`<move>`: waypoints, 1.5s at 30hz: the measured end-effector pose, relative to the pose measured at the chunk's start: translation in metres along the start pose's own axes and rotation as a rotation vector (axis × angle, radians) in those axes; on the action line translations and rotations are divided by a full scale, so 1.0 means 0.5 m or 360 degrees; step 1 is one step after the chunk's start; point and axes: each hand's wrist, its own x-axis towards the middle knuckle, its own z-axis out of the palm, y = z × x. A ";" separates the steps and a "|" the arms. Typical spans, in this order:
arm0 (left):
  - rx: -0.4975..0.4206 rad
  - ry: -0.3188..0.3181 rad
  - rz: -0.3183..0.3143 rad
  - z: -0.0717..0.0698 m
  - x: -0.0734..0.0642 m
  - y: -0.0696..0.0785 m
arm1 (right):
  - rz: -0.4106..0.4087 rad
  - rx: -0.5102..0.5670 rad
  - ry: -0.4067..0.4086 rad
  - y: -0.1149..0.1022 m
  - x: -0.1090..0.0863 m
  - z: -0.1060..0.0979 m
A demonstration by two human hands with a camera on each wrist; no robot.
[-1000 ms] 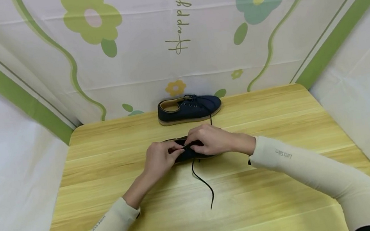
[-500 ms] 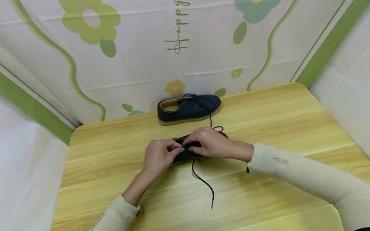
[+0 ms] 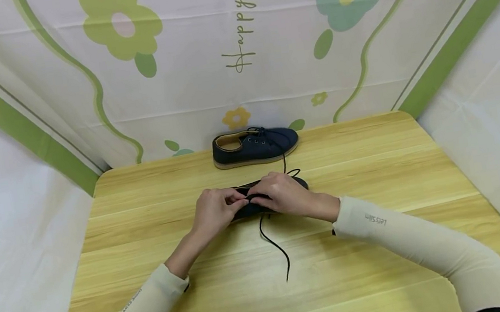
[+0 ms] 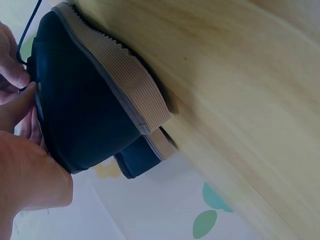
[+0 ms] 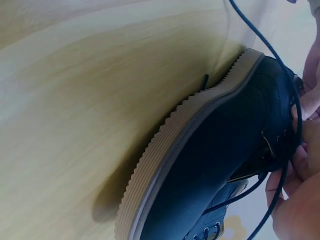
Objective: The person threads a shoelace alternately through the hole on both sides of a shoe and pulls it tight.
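Observation:
A dark navy lace-up shoe (image 3: 242,213) lies between both hands, its toe to the right. My left hand (image 3: 213,211) pinches the edge of its opening with thumb and fingertips. My right hand (image 3: 288,194) reaches over the front part and pinches a dark flap at the opening, its fingertips close to the left ones. A loose black lace (image 3: 274,243) trails from the shoe toward the front. In the right wrist view the ribbed tan sole (image 5: 162,155) shows, and a lace (image 5: 261,37) crosses before the hand. The hands hide most of the lacing.
A matching navy shoe (image 3: 256,151), laced, stands at the back edge of the wooden table (image 3: 366,161), against a flowered cloth backdrop (image 3: 196,46). A thin lace (image 3: 284,163) hangs down from its front. White cloth walls (image 3: 5,222) stand on both sides.
My right hand has shifted slightly left and its thumb has closed in on the flap. The shoe's toe and a lace loop now show behind it. The left hand has barely moved.

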 end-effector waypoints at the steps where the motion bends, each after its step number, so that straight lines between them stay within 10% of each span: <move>1: -0.0003 -0.0001 -0.0002 0.000 0.000 0.000 | -0.0020 -0.0033 0.0007 0.001 -0.001 0.002; 18: -0.0022 -0.0004 -0.0015 0.000 0.000 0.002 | -0.0400 -0.0621 0.0276 0.003 -0.001 0.030; 39: -0.0028 -0.0026 -0.0063 -0.001 0.001 0.002 | -0.0379 -0.0427 0.0478 0.002 -0.025 0.039; 45: -0.0035 -0.0035 -0.0068 0.000 0.002 0.001 | -0.0187 -0.0169 0.0617 -0.005 -0.028 0.032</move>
